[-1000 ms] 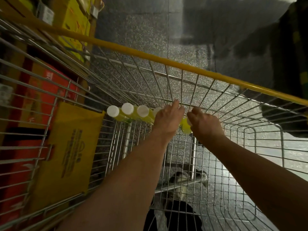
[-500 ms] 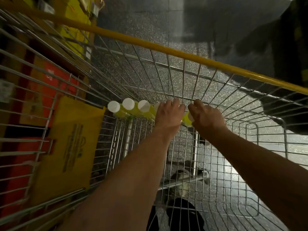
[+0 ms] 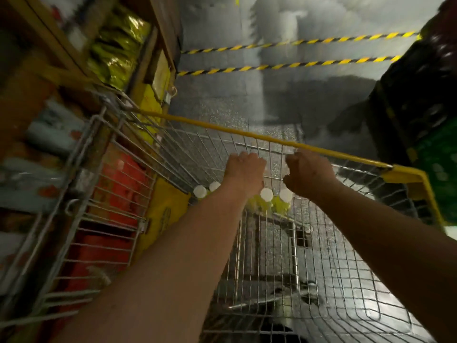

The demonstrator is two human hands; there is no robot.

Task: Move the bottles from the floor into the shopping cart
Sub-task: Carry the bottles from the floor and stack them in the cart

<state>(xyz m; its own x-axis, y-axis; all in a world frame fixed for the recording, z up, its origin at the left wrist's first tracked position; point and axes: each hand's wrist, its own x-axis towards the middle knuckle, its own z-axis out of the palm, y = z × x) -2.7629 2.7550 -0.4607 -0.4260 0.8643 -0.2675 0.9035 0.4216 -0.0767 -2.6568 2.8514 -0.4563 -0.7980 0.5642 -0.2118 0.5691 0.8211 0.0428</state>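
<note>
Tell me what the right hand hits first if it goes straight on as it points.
Probably the shopping cart's silver wire front wall, just under its yellow top rail; blur hides how close the right hand is.

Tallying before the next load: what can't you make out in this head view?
- Count: the left forearm covers the middle of the row of bottles; four white caps show.
- Grip: the left hand and right hand show only their backs, fingers curled away.
- Labels on shelf goods, left: lost to motion blur.
- Anything left on the floor beside or behind the shopping cart: outside the frame.
</note>
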